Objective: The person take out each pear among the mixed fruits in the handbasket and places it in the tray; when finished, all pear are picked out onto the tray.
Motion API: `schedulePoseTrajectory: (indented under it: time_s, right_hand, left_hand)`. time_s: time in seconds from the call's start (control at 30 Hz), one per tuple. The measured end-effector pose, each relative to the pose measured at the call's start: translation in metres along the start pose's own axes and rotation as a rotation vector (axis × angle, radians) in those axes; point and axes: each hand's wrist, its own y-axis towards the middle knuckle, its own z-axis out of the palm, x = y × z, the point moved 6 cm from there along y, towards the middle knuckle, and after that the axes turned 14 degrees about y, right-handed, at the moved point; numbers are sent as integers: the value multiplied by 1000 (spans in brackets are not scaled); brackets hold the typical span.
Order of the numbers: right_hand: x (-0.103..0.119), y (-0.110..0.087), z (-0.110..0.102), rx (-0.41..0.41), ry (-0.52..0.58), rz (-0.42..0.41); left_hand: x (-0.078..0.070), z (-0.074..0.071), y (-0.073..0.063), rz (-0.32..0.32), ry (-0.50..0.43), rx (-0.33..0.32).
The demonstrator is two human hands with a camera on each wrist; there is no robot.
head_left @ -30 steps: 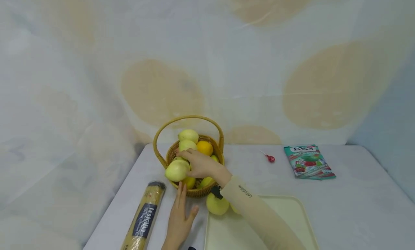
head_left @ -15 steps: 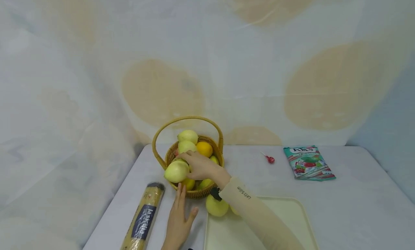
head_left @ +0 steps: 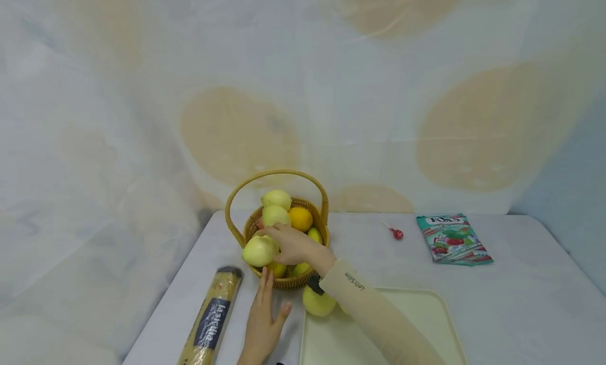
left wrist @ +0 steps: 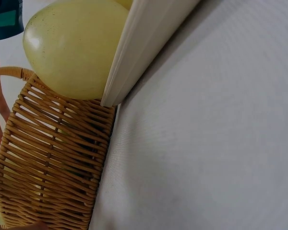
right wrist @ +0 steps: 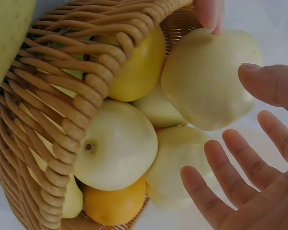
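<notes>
A wicker basket (head_left: 294, 283) with an arched handle holds pale yellow-green, pear-like fruits, yellow fruits and an orange (head_left: 300, 219). At its front left rim sits one large pale pear-like fruit (head_left: 259, 251). My right hand (head_left: 295, 245) reaches over the basket beside this fruit. In the right wrist view, its fingers (right wrist: 240, 167) are spread and loosely straight, and the thumb overlaps the fruit's edge; contact is unclear. My left hand (head_left: 262, 323) lies at the basket's front with straight fingers near the rim. A fingertip (right wrist: 210, 14) appears to touch the large fruit.
A cream tray (head_left: 326, 341) lies front right, partly under my right sleeve, with another pale fruit (head_left: 318, 302) at its corner. A spaghetti pack (head_left: 211, 317) lies left. Farther right are a red lollipop (head_left: 397, 233) and a candy bag (head_left: 454, 240).
</notes>
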Motion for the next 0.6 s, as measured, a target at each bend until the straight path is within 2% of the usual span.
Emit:
schedulePoseTrajectory:
  time_s: [0.2, 0.6]
  right_hand:
    - [-4, 2, 2, 3, 6, 7]
    - [-7, 10, 8, -40, 60, 34]
  left_hand:
    - [0, 0, 0, 1, 6, 2]
    - [-1, -2, 0, 1, -4, 5]
